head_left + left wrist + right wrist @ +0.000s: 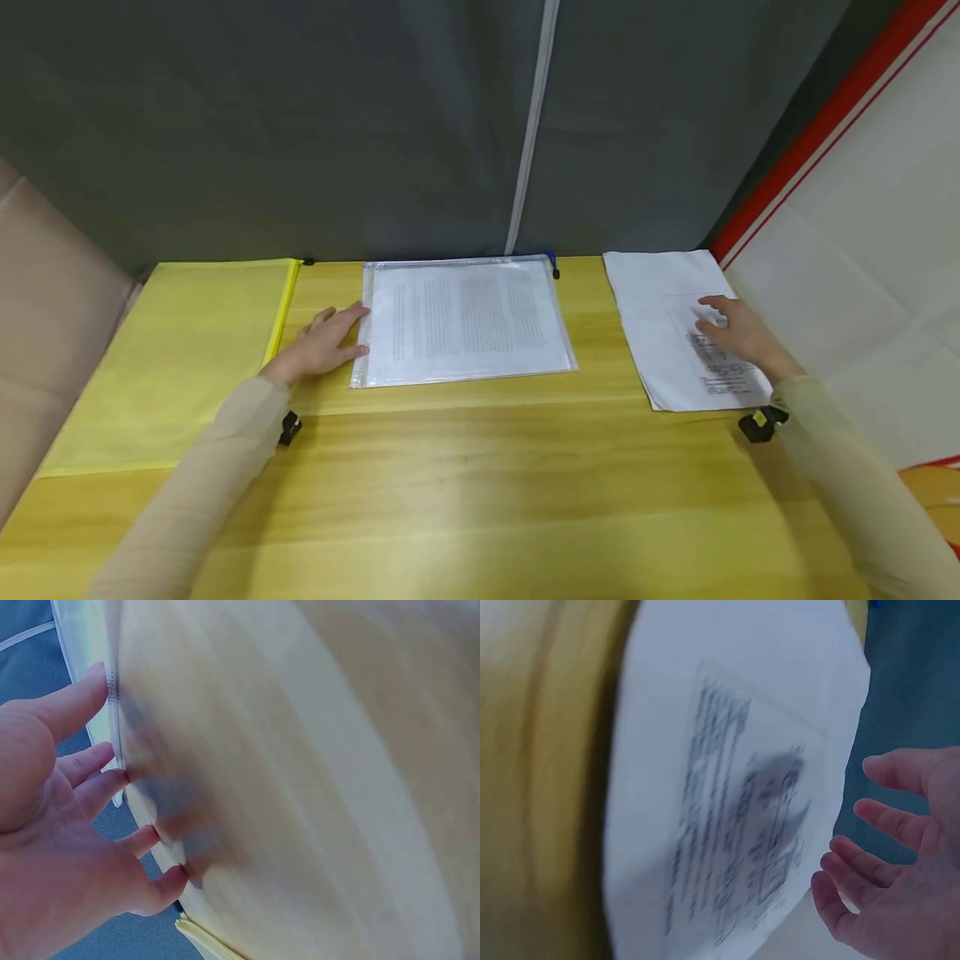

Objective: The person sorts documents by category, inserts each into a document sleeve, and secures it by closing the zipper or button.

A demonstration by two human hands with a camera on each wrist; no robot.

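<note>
My left hand reaches forward, fingers straight and spread, holding nothing. My right hand reaches far right, fingers relaxed, palm down.

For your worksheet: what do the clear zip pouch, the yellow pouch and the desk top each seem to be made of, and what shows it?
Clear zip pouch: seemingly see-through mesh plastic, faintly glossy; printed pages show through it.
Yellow pouch: probably the same plastic, tinted and matt, with a zip edge.
Desk top: wood or wood-look laminate, smooth, with a light sheen and long grain lines.
</note>
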